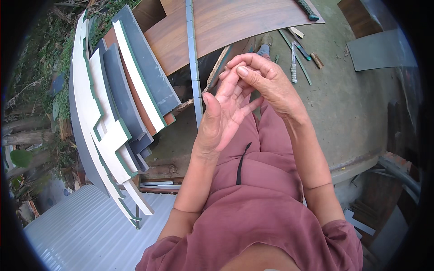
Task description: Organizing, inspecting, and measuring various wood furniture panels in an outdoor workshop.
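Observation:
My left hand (220, 118) is raised in front of my body, palm turned up, with thumb and fingers stretched out. My right hand (267, 80) pinches a fingertip of the left one between thumb and index finger. Anything small inside that pinch is too hidden to make out. Just beyond both hands lies a wood-grain board (235, 22), crossed by a long grey-blue metal strip (191, 45). A tool with a dark green handle (308, 11) rests on the board near its right end.
Stacked white panels with green edges (108, 142) and blue-grey boards (147, 58) stand at left, above a corrugated sheet (86, 226). On the concrete floor (348, 104) lie a white-handled tool (294, 65), a wooden handle (317, 61) and a thin green strip (300, 61). A grey sheet (379, 49) is far right.

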`<state>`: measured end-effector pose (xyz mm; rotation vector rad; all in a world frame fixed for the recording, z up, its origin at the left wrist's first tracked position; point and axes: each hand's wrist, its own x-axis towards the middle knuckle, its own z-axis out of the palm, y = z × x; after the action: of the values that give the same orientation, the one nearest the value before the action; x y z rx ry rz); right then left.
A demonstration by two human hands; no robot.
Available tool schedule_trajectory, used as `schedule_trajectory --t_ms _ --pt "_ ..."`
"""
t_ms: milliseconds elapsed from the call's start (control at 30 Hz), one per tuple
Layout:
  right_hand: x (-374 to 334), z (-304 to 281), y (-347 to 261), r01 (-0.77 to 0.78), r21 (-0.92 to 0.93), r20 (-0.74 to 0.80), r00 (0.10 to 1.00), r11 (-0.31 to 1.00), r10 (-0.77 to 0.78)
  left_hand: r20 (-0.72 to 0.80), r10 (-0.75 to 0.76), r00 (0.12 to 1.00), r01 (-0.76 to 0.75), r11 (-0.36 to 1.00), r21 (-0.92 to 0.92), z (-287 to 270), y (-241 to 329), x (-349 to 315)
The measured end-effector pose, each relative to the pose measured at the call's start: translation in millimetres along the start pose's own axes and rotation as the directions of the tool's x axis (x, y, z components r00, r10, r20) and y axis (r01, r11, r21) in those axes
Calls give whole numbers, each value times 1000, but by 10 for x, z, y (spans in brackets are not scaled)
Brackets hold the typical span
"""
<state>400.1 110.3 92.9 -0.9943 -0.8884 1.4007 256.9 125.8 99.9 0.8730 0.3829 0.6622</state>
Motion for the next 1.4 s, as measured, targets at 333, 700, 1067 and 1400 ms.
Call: schedule_trajectory --t_ms 333,700,1067,1400 --pt "-173 12 111 148 -158 -241 953 976 -183 70 -13 997 32 962 -270 -126 -68 -93" --pt "-469 110 175 289 -940 71 689 183 -721 231 88 969 -19 957 -288 -136 -45 -140" --pt "-453 111 221 140 -989 76 763 50 -642 96 42 994 -29 991 -133 41 38 -153" --pt "-442 37 139 290 -831 -48 812 475 -581 90 20 996 -1 978 -209 -68 -8 -148"
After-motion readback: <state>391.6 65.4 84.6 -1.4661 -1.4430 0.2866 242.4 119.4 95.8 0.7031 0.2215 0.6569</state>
